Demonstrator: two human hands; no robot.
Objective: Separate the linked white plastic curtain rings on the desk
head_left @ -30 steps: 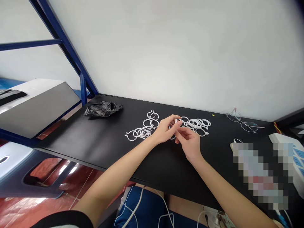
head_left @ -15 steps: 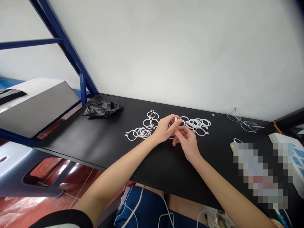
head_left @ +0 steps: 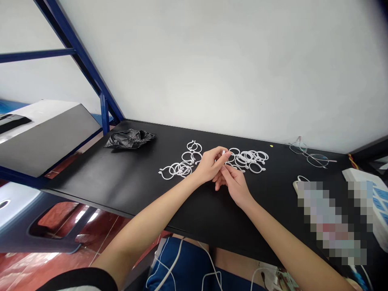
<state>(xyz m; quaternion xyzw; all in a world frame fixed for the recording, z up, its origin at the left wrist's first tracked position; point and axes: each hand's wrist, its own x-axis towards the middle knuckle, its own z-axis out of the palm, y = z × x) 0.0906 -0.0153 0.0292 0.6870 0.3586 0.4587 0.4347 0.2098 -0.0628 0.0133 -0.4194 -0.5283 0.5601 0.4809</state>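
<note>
My left hand (head_left: pixel 214 162) is closed on a small white piece (head_left: pixel 223 152), which looks like part of a white ring and shows between thumb and fingers. Touching it from the lower right is my right hand (head_left: pixel 232 180), thumb and index finger pinched together at the piece's lower side; the fingers hide what they grip. To the left on the black table lie several white rings (head_left: pixel 167 173) with small end tabs, some open. Another heap of white rings (head_left: pixel 250 157) lies to the right, partly overlapping.
A crumpled black plastic bag (head_left: pixel 130 139) lies at the table's left. Eyeglasses (head_left: pixel 317 161), a blurred phone-like object (head_left: pixel 330 222) and a white power strip (head_left: pixel 368 202) are at the right. A white wall (head_left: pixel 212 72) stands behind the black table (head_left: pixel 121 182).
My right hand has shifted slightly left and down, its fingers curling under my left hand. More of the right-hand rings now show. My left hand has barely moved.
</note>
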